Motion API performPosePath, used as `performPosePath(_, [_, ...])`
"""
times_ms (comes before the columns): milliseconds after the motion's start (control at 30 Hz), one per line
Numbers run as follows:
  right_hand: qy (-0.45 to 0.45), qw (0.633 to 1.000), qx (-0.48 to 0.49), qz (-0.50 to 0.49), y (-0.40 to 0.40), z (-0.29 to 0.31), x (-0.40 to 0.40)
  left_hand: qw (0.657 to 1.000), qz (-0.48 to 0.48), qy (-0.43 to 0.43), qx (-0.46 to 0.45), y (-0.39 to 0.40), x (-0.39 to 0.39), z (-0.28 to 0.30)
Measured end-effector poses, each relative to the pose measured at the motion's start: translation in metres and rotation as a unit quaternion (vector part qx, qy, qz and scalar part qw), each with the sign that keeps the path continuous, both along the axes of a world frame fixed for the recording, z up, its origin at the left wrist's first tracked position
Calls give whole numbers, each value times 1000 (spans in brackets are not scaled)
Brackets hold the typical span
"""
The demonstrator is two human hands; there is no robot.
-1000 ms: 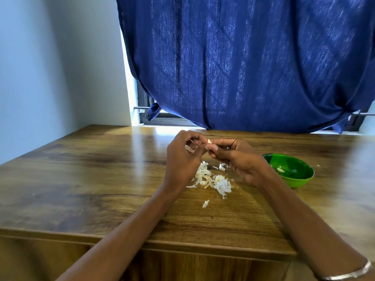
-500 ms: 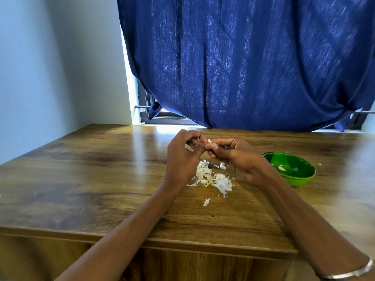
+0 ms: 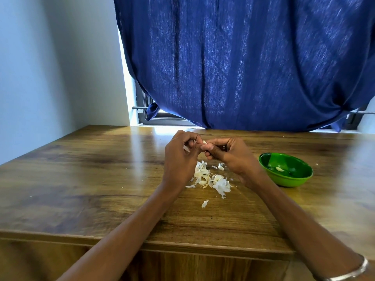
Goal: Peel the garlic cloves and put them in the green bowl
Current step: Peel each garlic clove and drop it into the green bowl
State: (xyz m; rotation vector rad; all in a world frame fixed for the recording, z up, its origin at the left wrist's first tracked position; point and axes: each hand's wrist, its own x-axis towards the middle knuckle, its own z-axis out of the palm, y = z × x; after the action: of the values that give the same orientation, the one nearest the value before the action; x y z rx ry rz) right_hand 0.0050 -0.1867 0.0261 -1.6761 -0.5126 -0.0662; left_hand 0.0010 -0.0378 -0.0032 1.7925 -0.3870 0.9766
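Your wooden table (image 3: 85,179) has a glossy, dark-grained top that reflects window light along its far edge. On it, near the middle, lies a heap of garlic skins (image 3: 211,178) with at least one clove (image 3: 221,167) among them. One loose flake (image 3: 205,203) sits nearer to you. To the right, well apart from the heap, stands the green bowl (image 3: 300,179).

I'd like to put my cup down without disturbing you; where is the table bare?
The wooden table is bare left of the left hand, and along the near edge. It is crowded around the peel pile, below both hands, and by the green bowl beside the right hand.
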Motion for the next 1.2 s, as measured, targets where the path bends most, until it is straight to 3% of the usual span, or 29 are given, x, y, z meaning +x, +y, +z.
performPosePath(700, [-62,996,32,-63,8,-6,-5,998,17,-39,-36,-10,2,-1])
performPosePath(1200, [-3,994,105,-44,9,-7,0,998,1,-2,-65,-7,3,-4])
